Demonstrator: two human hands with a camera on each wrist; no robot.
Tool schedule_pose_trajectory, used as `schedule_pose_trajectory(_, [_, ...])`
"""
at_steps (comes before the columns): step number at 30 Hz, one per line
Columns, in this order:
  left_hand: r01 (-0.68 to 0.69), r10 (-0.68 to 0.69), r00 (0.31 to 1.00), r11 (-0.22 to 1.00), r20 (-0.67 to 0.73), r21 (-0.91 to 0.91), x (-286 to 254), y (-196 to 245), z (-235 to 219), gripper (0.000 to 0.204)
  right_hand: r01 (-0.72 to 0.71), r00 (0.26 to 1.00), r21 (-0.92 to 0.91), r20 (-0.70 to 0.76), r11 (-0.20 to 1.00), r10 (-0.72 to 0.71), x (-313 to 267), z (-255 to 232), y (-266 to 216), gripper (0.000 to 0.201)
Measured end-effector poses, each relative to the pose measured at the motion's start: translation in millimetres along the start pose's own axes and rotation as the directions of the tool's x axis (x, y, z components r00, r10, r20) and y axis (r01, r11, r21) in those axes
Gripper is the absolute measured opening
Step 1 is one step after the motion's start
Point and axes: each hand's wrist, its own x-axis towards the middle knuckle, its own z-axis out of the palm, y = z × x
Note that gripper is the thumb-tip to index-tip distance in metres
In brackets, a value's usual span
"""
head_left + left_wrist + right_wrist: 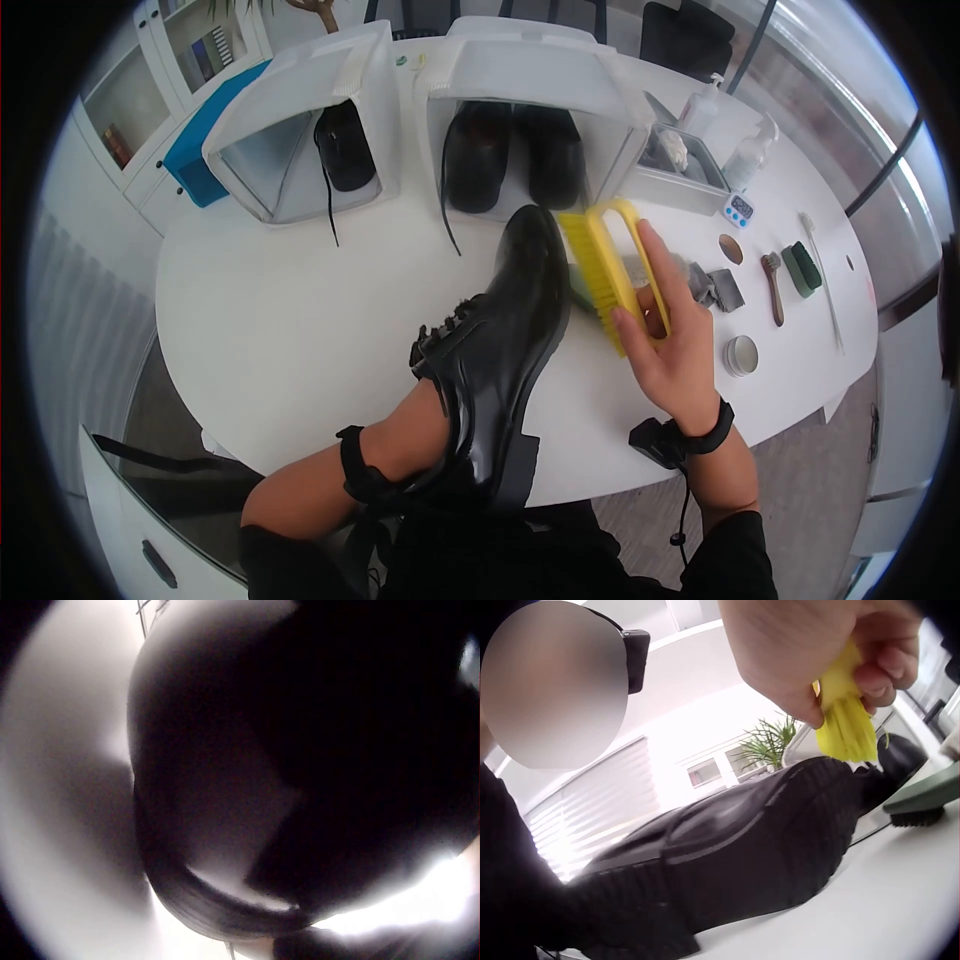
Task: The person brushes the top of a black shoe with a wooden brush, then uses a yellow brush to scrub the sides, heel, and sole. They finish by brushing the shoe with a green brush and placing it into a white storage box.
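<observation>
Right fingers [666, 272] curled round yellow plastic brush [606, 268]; left fingers, hidden inside glossy black leather shoe [500, 335] over white bench's [290, 310] near edge, cannot be judged. Risk: slack inner support, shoe dropping.

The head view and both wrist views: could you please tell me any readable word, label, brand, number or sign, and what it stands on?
None can be read.
Small timer: display too blurred to read.
Pump bottles: any print too faint to read.
Book spines: too small.
Black shoe, yellow brush: no lettering visible.
</observation>
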Motion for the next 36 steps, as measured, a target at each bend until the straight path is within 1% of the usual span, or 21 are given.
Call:
schedule_pose_trajectory(1, [0.085, -0.089, 0.996, 0.990, -0.029, -0.116, 0, -1, 1, 0.048, 0.007, 1.000, 0.011, -0.008, 1.000, -0.007, 0, -2, 4, 0.079])
schedule_pose_trajectory(2, [0.085, -0.089, 0.996, 0.990, -0.029, -0.116, 1, -4, 1, 0.048, 0.007, 1.000, 0.017, -0.008, 1.000, -0.007, -1, -2, 4, 0.079])
schedule_pose_trajectory(4, [-0.170, 0.176, 0.984, 0.967, -0.013, 0.189, 0, -8, 1, 0.047, 0.016, 0.998, 0.071, 0.055, 0.997, -0.020, -7, -6, -2, 0.080])
schedule_pose_trajectory(5, [-0.163, 0.168, 0.986, 0.969, -0.014, 0.184, -1, -2, 3, 0.047, 0.024, 0.993, 0.120, 0.114, 0.993, -0.038, -10, -7, -6, 0.081])
schedule_pose_trajectory(7, [-0.048, 0.039, 0.996, 0.994, -0.085, -0.102, 4, 18, 1, 0.046, 0.126, 0.982, 0.123, 0.128, 0.984, -0.141, -10, 1, -6, 0.083])
schedule_pose_trajectory(8, [-0.051, 0.043, 0.996, 0.994, -0.084, -0.097, 5, 16, -1, 0.046, 0.108, 0.984, 0.127, 0.128, 0.986, -0.124, -9, 1, -6, 0.083])
schedule_pose_trajectory(10, [-0.124, 0.139, 0.988, 0.973, -0.062, 0.197, 6, 4, -1, 0.048, 0.028, 0.996, 0.079, 0.084, 0.997, -0.035, -4, 0, -5, 0.083])
schedule_pose_trajectory(11, [-0.124, 0.138, 0.989, 0.974, -0.061, 0.191, 4, 1, 0, 0.048, -0.039, 0.999, 0.028, 0.039, 0.999, 0.038, -4, -2, -4, 0.084])
schedule_pose_trajectory(13, [-0.017, 0.018, 1.000, 1.000, -0.018, 0.014, 1, -1, 0, 0.045, -0.038, 0.998, 0.050, 0.055, 0.998, 0.036, -7, -3, -3, 0.084])
schedule_pose_trajectory(14, [-0.019, 0.019, 1.000, 1.000, -0.013, 0.020, 2, -1, 1, 0.045, -0.028, 0.998, 0.075, 0.060, 0.997, 0.024, -7, -3, -3, 0.084])
schedule_pose_trajectory(16, [-0.142, 0.154, 0.980, 0.985, -0.130, 0.097, 8, 2, 4, 0.043, -0.023, 0.994, 0.104, 0.107, 0.994, 0.012, -10, -3, -4, 0.084])
schedule_pose_trajectory(17, [-0.145, 0.157, 0.980, 0.985, -0.124, 0.098, 9, 6, 3, 0.043, 0.084, 0.986, 0.142, 0.134, 0.986, -0.104, -10, 0, -5, 0.083])
schedule_pose_trajectory(19, [-0.050, 0.049, 0.996, 0.999, -0.077, -0.017, 10, 16, 2, 0.043, 0.039, 0.982, 0.133, 0.179, 0.990, -0.063, -9, -1, -9, 0.081])
schedule_pose_trajectory(20, [-0.050, 0.049, 0.997, 0.998, -0.063, -0.022, 8, 10, 3, 0.043, 0.017, 0.978, 0.128, 0.202, 0.992, -0.043, -8, -2, -11, 0.080])
schedule_pose_trajectory(21, [0.004, -0.007, 0.998, 0.999, -0.066, -0.053, 4, 1, 2, 0.044, 0.033, 0.992, 0.088, 0.116, 0.996, -0.043, -6, -1, -5, 0.080])
schedule_pose_trajectory(24, [0.017, -0.019, 0.997, 0.999, -0.079, -0.030, 6, 1, 2, 0.046, 0.003, 1.000, 0.011, -0.001, 1.000, -0.003, -5, -3, -3, 0.080])
schedule_pose_trajectory(27, [-0.002, 0.002, 0.994, 1.000, -0.106, -0.005, 8, 4, 2, 0.046, 0.115, 0.992, 0.081, 0.037, 0.990, -0.118, -10, -1, -7, 0.079])
schedule_pose_trajectory(30, [-0.040, 0.027, 0.990, 0.995, -0.135, -0.093, 8, 12, 4, 0.046, 0.210, 0.968, 0.108, 0.116, 0.972, -0.222, -13, 1, -10, 0.079])
schedule_pose_trajectory(32, [-0.099, 0.109, 0.987, 0.992, -0.122, 0.084, 11, 19, 2, 0.046, 0.208, 0.961, 0.109, 0.162, 0.972, -0.224, -13, 0, -11, 0.080])
schedule_pose_trajectory(33, [-0.120, 0.136, 0.984, 0.983, -0.114, 0.142, 12, 19, 1, 0.046, 0.141, 0.978, 0.096, 0.141, 0.985, -0.153, -12, 0, -10, 0.080])
schedule_pose_trajectory(36, [-0.046, 0.053, 0.991, 0.997, -0.125, 0.061, 9, 11, 1, 0.043, 0.024, 0.993, 0.077, 0.114, 0.997, -0.032, -8, -4, -7, 0.081])
